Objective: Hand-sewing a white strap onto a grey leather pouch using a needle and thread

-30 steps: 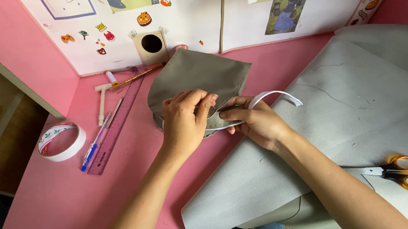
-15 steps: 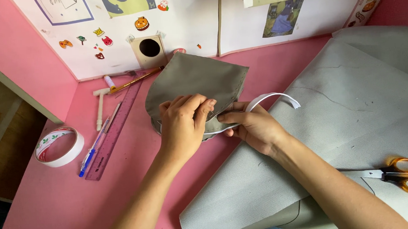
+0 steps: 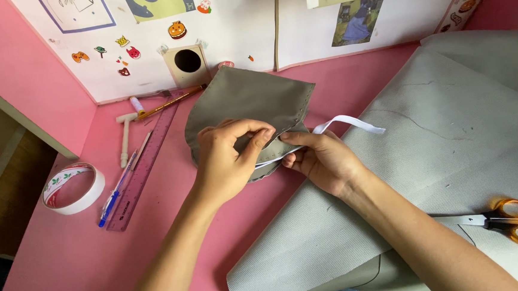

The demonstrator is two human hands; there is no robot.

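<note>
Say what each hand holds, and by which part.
Left hand pinches the grey piece at its near curved edge. Right hand holds the white strip where it meets that edge.

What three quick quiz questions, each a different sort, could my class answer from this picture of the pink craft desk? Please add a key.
1. True or false: the scissors lie on the large grey sheet.
2. Which lies nearest the tape roll? A) scissors B) blue pen C) white strip
3. What do the left hand and right hand both grip?

Key: 1. True. 2. B. 3. The olive-grey stitched piece, with the white strip running along its edge.
</note>
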